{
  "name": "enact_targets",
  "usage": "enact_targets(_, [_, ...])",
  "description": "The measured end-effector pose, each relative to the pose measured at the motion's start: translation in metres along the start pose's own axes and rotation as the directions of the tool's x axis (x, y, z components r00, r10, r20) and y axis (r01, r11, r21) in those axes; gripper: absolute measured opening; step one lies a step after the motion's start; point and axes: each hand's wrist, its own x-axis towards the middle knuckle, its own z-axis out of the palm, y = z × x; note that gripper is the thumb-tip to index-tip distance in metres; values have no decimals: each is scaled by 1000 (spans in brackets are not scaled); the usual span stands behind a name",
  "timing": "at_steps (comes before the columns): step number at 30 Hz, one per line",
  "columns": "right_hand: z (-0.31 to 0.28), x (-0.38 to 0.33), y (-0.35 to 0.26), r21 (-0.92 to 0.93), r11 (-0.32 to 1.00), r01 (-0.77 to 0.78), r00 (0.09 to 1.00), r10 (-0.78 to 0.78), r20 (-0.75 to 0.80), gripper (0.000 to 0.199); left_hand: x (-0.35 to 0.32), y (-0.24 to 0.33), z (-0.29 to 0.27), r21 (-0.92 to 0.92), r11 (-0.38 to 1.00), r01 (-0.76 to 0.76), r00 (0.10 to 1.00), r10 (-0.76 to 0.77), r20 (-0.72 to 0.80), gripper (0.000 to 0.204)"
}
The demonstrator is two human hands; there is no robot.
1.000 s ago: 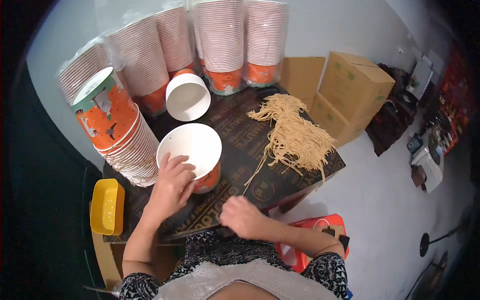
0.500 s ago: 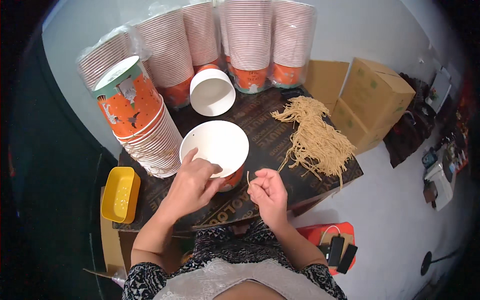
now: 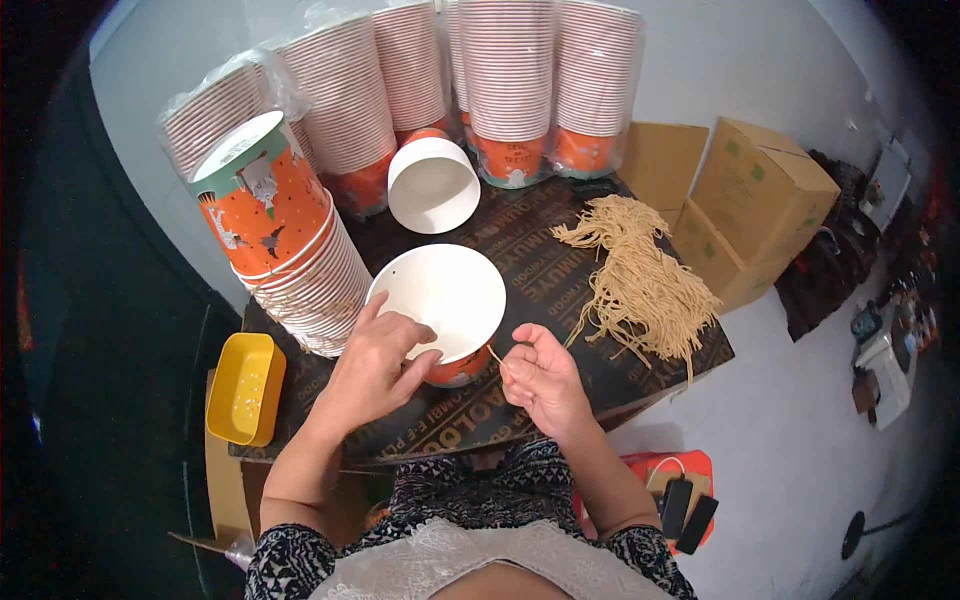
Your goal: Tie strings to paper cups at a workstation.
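Observation:
A paper bucket (image 3: 455, 290) with a white inside and an orange printed outside stands upright at the middle of the table. My left hand (image 3: 372, 368) holds its near-left rim, some fingers reaching inside. A small dark hole shows in the wall near the far-left rim. Between the thumb and fingertips of my right hand (image 3: 547, 382) is a thin tan cord (image 3: 494, 353). Its short end points at the bucket's right outer wall; whether it touches a hole there I cannot tell. More cord trails from this hand toward a tan cord bundle (image 3: 652, 285).
Stacked buckets with cords (image 3: 315, 285) lean at the left, beside a yellow tray (image 3: 246, 390). Another bucket (image 3: 433, 187) lies tipped behind. Plastic-wrapped bucket stacks (image 3: 505, 80) line the back. Cardboard boxes (image 3: 765, 190) stand right; a red stool (image 3: 700, 470) holds dark devices.
My right hand has brought the cord end to the bucket's right side. My left hand stays at the rim. The whole view has shifted slightly.

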Motion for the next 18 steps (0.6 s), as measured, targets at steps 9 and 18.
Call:
enact_targets(9, [-1,7,-1,-34,999,-12,1000,12,-6,32,2,0,1,13,1000,-2,1000,2,28,14])
enact_targets(18, [-3,18,1,-72,997,3,1000,-2,11,32,30,-3,0,-127,992,-4,985,26,172,23])
